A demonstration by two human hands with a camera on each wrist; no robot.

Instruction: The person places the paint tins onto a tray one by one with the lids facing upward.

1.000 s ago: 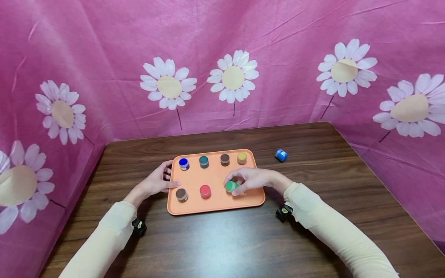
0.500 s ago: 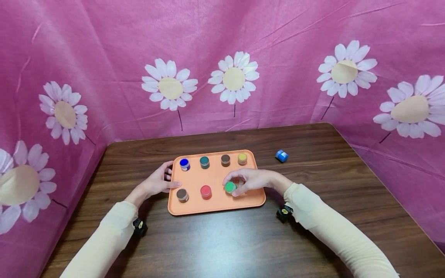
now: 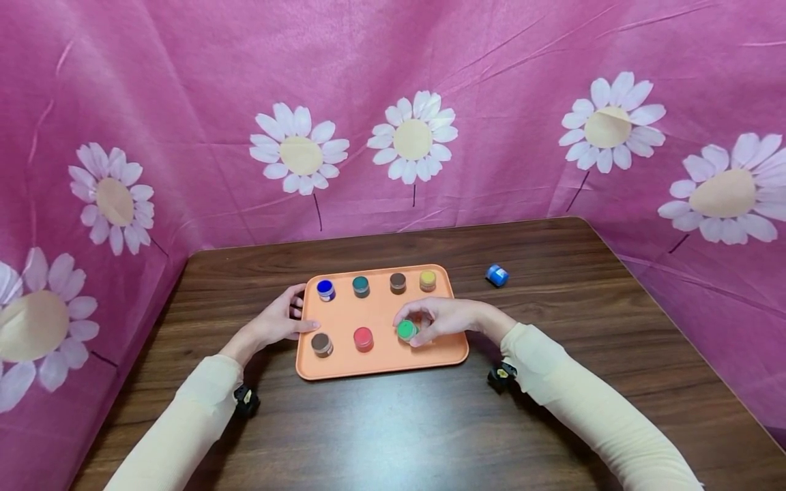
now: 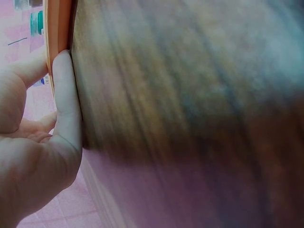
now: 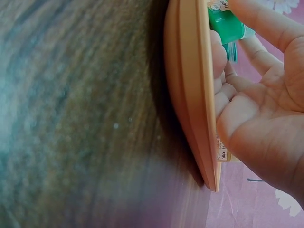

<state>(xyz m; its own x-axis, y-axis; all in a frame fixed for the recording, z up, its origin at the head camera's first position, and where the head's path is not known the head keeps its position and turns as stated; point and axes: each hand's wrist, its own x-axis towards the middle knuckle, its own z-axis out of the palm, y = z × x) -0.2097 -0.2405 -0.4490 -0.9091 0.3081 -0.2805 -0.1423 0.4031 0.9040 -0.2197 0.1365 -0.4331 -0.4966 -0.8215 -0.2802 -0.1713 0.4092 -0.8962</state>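
An orange tray lies on the wooden table, bearing small paint jars in two rows. My left hand grips the tray's left edge, thumb over the rim; the left wrist view shows fingers along the rim's outer side. Over the front right part of the tray, my right hand pinches a green paint jar between thumb and fingers. In the right wrist view the green jar shows by the fingertips, just inside the rim. A red jar and a brown jar stand to its left.
Along the tray's back row stand a blue jar, a teal jar, a brown jar and a yellow jar. Another blue jar lies on its side on the table, right of the tray. A pink flowered curtain hangs behind.
Over the last second, my right hand shifts the green jar very slightly left and it sits more upright. The left hand keeps its grip on the tray.
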